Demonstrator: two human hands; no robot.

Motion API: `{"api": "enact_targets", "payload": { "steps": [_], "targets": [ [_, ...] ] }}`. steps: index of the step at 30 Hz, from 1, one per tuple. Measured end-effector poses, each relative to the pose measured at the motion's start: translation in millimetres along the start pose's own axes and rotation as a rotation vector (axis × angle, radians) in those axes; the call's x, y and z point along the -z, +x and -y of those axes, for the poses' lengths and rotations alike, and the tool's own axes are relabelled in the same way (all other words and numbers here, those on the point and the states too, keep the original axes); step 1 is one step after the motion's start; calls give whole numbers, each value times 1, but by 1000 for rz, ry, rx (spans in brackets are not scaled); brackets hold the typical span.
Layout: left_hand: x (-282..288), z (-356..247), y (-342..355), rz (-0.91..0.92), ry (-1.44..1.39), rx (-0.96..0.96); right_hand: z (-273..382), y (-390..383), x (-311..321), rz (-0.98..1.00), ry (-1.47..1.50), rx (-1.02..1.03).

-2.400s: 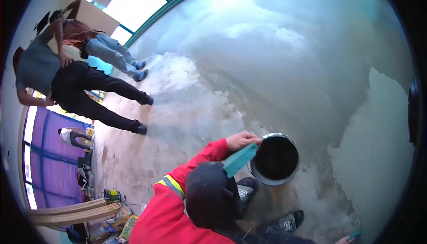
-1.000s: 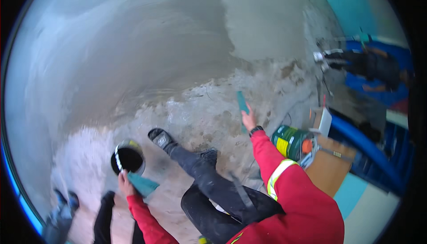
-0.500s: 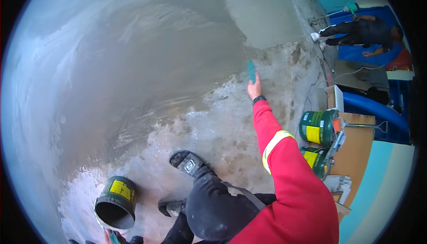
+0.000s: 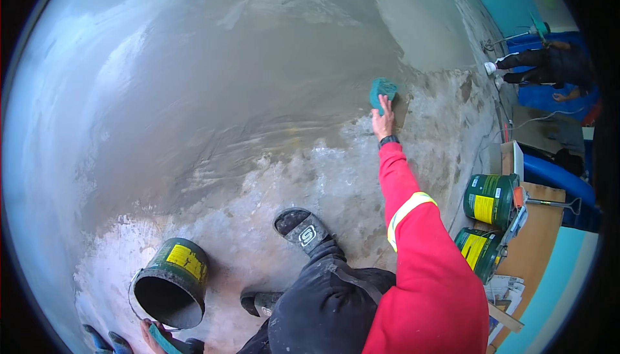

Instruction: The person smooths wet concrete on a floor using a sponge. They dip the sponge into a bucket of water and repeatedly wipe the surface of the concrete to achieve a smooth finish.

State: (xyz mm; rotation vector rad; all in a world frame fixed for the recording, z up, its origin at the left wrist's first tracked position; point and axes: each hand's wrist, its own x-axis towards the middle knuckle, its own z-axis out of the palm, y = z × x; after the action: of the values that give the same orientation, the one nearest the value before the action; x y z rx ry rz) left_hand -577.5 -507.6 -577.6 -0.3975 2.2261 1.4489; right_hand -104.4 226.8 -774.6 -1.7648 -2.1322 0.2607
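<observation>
My right hand (image 4: pixel 383 119), at the end of a red sleeve with a reflective band, reaches far ahead over the floor. Its fingers hold a flat teal pad (image 4: pixel 383 89), broad face up, at the border of the smooth grey coating (image 4: pixel 258 70) and the rough bare floor (image 4: pixel 271 186). At the lower left edge another hand (image 4: pixel 152 336) is closed beside the rim and wire handle of a dark green bucket (image 4: pixel 173 283). A teal strip (image 4: pixel 163 341) lies against it. Its arm is out of view, so I cannot tell whether it is my left.
My sandalled foot (image 4: pixel 302 230) rests on the rough floor. Two green buckets (image 4: pixel 487 200) with yellow labels stand at the right, by a board and a long-handled tool (image 4: pixel 549 203). Farther right a person (image 4: pixel 542 63) stands near a mixer. A pair of shoes (image 4: pixel 110 341) shows at lower left.
The teal pad has turned from edge-on to showing its broad face, under my right hand's fingertips. My view has shifted, so the buckets and the person sit farther right.
</observation>
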Motion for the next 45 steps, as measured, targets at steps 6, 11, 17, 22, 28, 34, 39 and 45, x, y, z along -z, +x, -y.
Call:
{"api": "enact_targets", "payload": {
  "steps": [6, 11, 17, 22, 28, 34, 39, 45],
  "targets": [
    [2, 16, 13, 3, -70, -72, 121, -59, -34, 6, 159, 226],
    [-5, -4, 0, 86, 420, -646, 217, -117, -37, 179, 354, 326],
    [33, 50, 37, -58, -22, -245, 298, -170, -29, 518, 718, 478],
    [5, 30, 17, -26, -138, 23, 260, -139, 18, 485, 1165, 64],
    [66, 51, 47, 146, 66, -150, 92, 3, 50, -207, 748, 47],
    [34, 28, 29, 197, 81, -4, -89, 100, 90, -209, 392, -9],
    [54, 1, 18, 300, 139, 128, -74, 96, 39, -135, 375, -214],
    [36, 30, 21, 103, -26, -152, -47, 78, 23, -146, 489, -33]
  ]
}}
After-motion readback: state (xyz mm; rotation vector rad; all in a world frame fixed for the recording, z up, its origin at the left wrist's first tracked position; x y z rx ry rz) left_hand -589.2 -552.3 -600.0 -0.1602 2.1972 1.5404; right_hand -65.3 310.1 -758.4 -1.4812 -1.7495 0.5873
